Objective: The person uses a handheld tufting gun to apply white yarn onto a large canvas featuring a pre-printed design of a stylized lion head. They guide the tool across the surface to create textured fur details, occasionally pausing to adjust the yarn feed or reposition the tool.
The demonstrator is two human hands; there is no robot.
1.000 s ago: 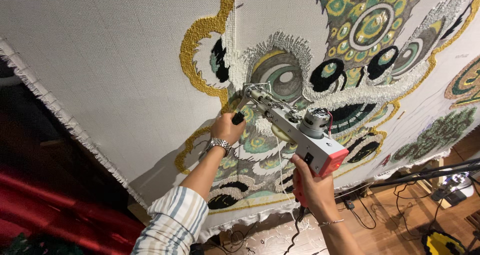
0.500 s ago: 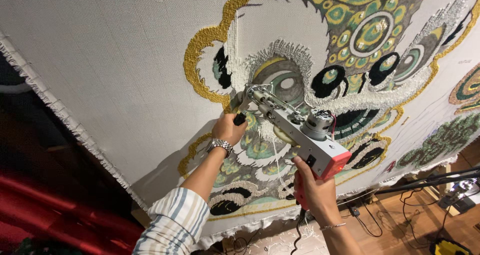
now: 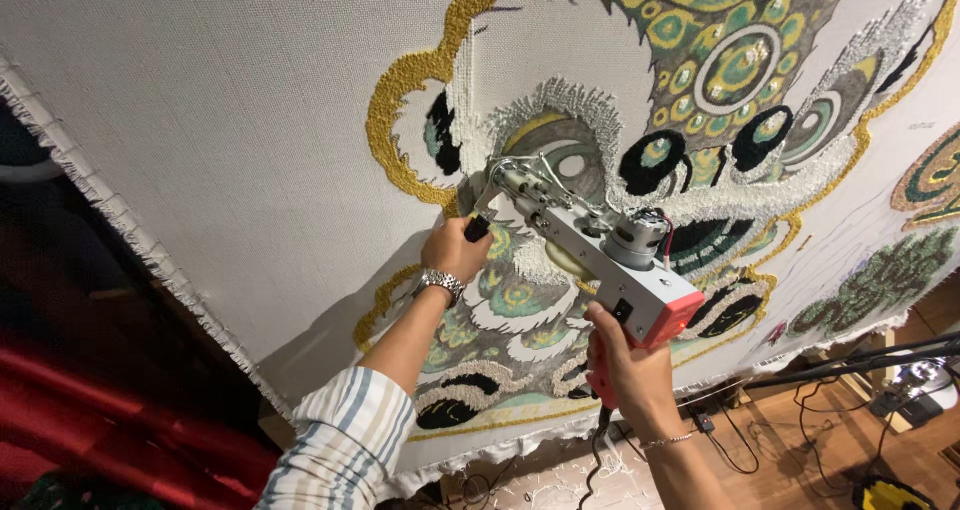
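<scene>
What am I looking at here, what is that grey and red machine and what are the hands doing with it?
The picture comes from a camera worn on a person's head, so you see that person's own two arms reaching forward. In front of them hangs a large white cloth, stretched tight, partly covered with a tufted yarn pattern in gold, green, black and white. The machine is a tufting gun, a hand tool with a small round motor on top; its front tip touches the cloth. The right hand holds the red rear handle, with a cord hanging from it. The left hand, with a wristwatch and a striped sleeve, holds the black front handle. Below are a wooden floor and loose cables.
</scene>
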